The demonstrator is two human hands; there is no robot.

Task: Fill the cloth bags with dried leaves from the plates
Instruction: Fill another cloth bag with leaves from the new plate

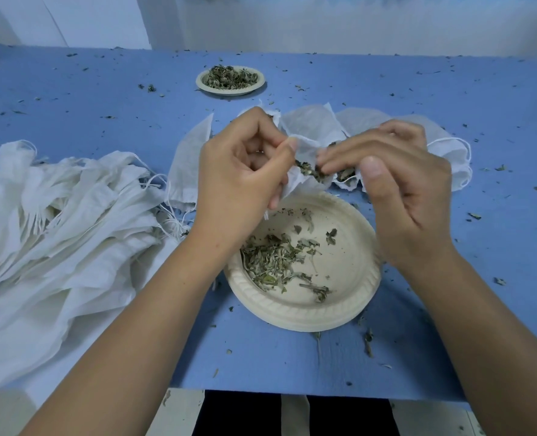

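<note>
Left grip pinching cloth bag rim, right grip flat-fingered, pushing leaves in, above plate

One camera only, worn on the head: wide-angle, facing forward and steeply down across the blue table, close over the left hand, right hand and cloth bag mid-frame, far wall curving along the top.

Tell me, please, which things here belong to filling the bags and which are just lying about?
In the job:
- left hand pinching the open cloth bag
- right hand, fingertips at the leaves in its mouth
- near plate with dried leaves
- far plate, heaped
- pile of bags

Lying about:
- leaf crumbs scattered over the blue table
</note>
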